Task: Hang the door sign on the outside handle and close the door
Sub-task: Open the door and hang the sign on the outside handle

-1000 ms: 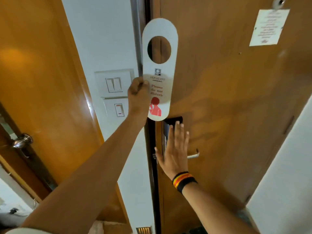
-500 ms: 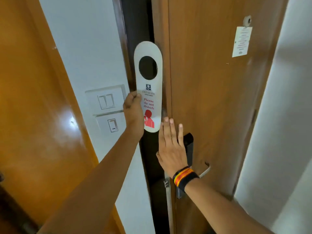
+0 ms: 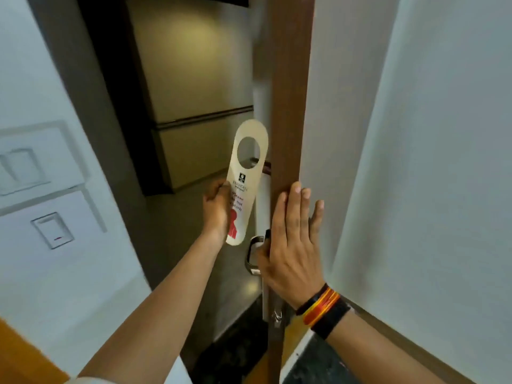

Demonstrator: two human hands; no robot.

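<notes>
White card, rounded at both ends: that is the 1 door sign [image 3: 243,187] I have in my left hand [image 3: 215,210], the grip closed on its left edge about halfway down, fingers behind and thumb at the front. It stands nearly upright, tilted a little to the right, out in the open doorway just left of the door's edge and above the handle, not on it. Its top has 1 round hole. Below that sits a small dark logo, a line of grey print too blurred to read for certain, then red words, "Please" clear and "not" under it, the rest partly hidden by my hand. A red figure fills the bottom.

My right hand [image 3: 293,245] lies flat on the brown edge of the door [image 3: 288,106], 4 fingers spread upward, thumb tucked toward the metal handle [image 3: 252,254]; its grip is wide and holds nothing. The door stands open, edge-on to me. On that wrist I wear bands [image 3: 322,309]: thin black, red and yellow-orange threads, and 1 broad black strap.

On the white wall to the left are 2 switch plates [image 3: 52,230], stacked, the lower one with a small red mark. Beyond the doorway is a dim corridor with beige walls.
</notes>
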